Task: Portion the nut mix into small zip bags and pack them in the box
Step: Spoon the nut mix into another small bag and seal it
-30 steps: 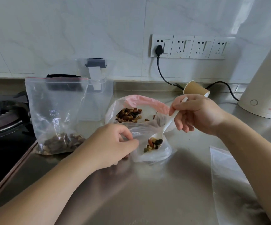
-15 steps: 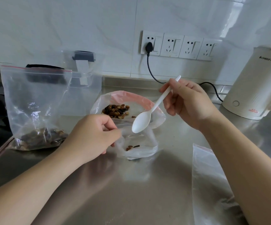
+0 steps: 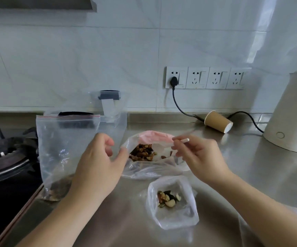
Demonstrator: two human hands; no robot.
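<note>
A: How far is the work now?

B: I judge it is at the beginning. One small zip bag lies open on the steel desk, near the person, with only a few nuts inside. It is not sealed. The nut mix is mostly in the big bag with the pink rim, just behind the small one.

A: And the hands?

B: The left hand has loosely curled fingers and its thumb touches the edge of the big bag; I cannot tell if it really pinches it. The right hand pinches the white spoon handle between the fingers. The bowl of the spoon is hidden.

A: Is the box packed?

B: The clear box stands at the back by the wall. A larger zip bag stands in front, so its inside is hard to see. More empty bags are cut off at the right edge.
</note>
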